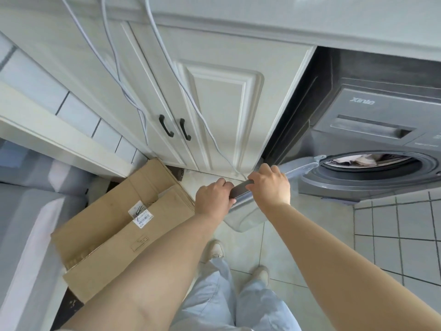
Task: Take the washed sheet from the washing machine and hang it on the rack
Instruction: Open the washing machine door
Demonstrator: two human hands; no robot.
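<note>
Both hands grip the edge of the open washing machine door.

Fingers of the left hand (213,198) and right hand (269,185) curl over the door (248,211), swung wide from the grey washing machine (372,130); laundry (353,160), sheet indistinguishable, lies in the drum beside white cabinets (214,103).

My two hands (213,199) (269,185) sit side by side on the open door (250,211) before me, the washer (372,144) to its right under the counter (310,22) with laundry (362,160) in its drum, the cabinet (214,103) behind, a box (119,225) on the floor (393,235) at left.
</note>
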